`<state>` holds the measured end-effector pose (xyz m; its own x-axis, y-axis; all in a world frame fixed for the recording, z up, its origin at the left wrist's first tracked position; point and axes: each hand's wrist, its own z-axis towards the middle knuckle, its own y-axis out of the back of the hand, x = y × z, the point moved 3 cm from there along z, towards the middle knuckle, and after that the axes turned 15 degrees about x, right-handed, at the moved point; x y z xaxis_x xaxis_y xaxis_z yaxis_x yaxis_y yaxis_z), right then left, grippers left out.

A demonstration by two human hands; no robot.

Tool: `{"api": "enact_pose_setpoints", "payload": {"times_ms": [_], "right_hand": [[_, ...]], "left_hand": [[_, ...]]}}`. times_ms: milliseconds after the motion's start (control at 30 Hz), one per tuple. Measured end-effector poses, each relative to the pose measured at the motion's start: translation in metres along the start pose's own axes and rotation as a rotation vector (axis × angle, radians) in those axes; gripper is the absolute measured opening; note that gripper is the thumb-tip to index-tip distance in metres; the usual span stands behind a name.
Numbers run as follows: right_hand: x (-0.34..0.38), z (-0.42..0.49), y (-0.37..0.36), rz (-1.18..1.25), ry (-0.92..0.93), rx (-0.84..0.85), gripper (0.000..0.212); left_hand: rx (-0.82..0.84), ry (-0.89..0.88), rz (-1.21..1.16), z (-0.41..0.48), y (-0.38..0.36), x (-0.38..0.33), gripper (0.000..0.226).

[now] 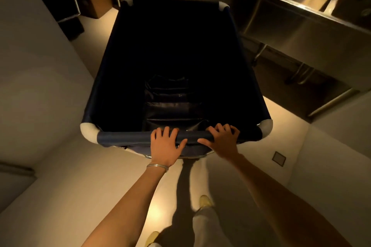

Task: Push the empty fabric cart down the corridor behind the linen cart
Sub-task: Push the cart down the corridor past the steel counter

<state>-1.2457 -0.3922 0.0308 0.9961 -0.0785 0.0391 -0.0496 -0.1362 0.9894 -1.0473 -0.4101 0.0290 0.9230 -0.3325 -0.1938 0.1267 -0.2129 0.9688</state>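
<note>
Both bare forearms are extended forward and down from the bottom of the view, converging on the near rail of the cart. The left hand [165, 144], with a thin silver bangle [157, 167] on its wrist, is laid over the rail, palm down, fingers curled across the top and thumb spread toward the right. The right hand [222, 140] is set just beside it on the same rail, fingers hooked over the far edge, thumb pointed left along the near face. Both hands are closed around the rail, the thumbs nearly meeting. The deep rectangular cart of dark navy fabric with pale rounded corner caps [174, 66] is seen directly ahead, its long axis running away from the person, far end toward the top of the view. Its interior is in heavy shadow; only folded dark fabric is made out at the near end. The cart is stood on a pale glossy floor [112, 182], between a white wall [40, 86] on the left and a stainless steel sink counter [301, 16] on the right. A pale shoe [205, 201] is seen below.
</note>
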Motion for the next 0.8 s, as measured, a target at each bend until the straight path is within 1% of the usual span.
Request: {"api": "enact_pose_setpoints", "payload": {"times_ms": [100, 167, 200, 267, 333, 400, 467, 533, 667, 800], "right_hand": [[-0.016, 0.034, 0.004, 0.014, 0.078, -0.035, 0.059], [-0.025, 0.055, 0.008, 0.045, 0.140, -0.024, 0.058], [-0.030, 0.065, 0.011, 0.065, 0.166, 0.007, 0.060], [-0.040, 0.085, 0.018, 0.080, 0.207, 0.079, 0.072], [-0.047, 0.101, 0.022, 0.068, 0.230, 0.174, 0.081], [-0.053, 0.112, 0.025, 0.050, 0.261, 0.195, 0.087], [-0.061, 0.117, 0.027, 0.055, 0.294, 0.192, 0.097], [-0.069, 0.117, 0.028, 0.073, 0.328, 0.182, 0.101], [-0.080, 0.104, 0.031, 0.079, 0.363, 0.202, 0.100], [-0.098, 0.078, 0.027, 0.076, 0.382, 0.208, 0.094]], "left_hand": [[0.016, 0.048, -0.011, 0.025, 0.001, -0.007, 0.056], [-0.012, 0.031, -0.004, 0.039, 0.002, -0.007, 0.055], [-0.017, 0.006, 0.001, 0.046, 0.003, -0.004, 0.054], [-0.005, -0.027, 0.011, 0.058, 0.005, 0.004, 0.053], [-0.004, 0.013, 0.004, 0.063, 0.008, 0.011, 0.054], [0.000, 0.083, -0.009, 0.065, 0.009, 0.005, 0.057], [0.013, 0.154, -0.018, 0.066, 0.008, -0.010, 0.061], [0.041, 0.203, -0.029, 0.063, 0.004, -0.023, 0.064], [0.040, 0.259, -0.055, 0.046, -0.002, -0.045, 0.063], [0.013, 0.273, -0.088, 0.021, -0.009, -0.077, 0.060]]}}
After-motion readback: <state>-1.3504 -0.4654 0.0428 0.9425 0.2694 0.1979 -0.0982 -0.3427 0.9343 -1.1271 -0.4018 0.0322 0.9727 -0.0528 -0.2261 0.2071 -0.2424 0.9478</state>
